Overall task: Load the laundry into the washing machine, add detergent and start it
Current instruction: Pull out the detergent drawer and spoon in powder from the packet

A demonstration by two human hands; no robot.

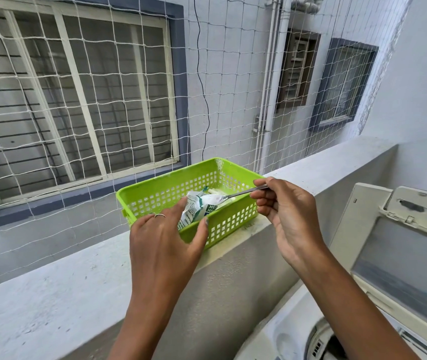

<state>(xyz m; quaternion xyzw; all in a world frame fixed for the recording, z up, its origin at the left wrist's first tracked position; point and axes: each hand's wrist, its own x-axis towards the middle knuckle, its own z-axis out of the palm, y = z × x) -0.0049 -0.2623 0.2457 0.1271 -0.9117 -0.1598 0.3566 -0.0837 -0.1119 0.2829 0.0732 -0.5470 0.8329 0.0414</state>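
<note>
A green plastic basket (235, 219) stands on the balcony ledge. Inside it lies a white and green detergent packet (194, 207). My left hand (164, 239) pinches the packet between thumb and fingers at the basket's near wall. My right hand (285, 203) grips the handle of a metal spoon (243, 192), whose bowl carries white powder at the packet's mouth. The washing machine (285, 331) sits at the bottom right, its lid (399, 255) raised, and its drum opening is dark and mostly out of frame.
The grey concrete ledge (51, 294) runs from the bottom left up to the right wall. A white net (103, 100) closes the balcony above it. Beyond are a barred window (72, 94) and white pipes (272, 87).
</note>
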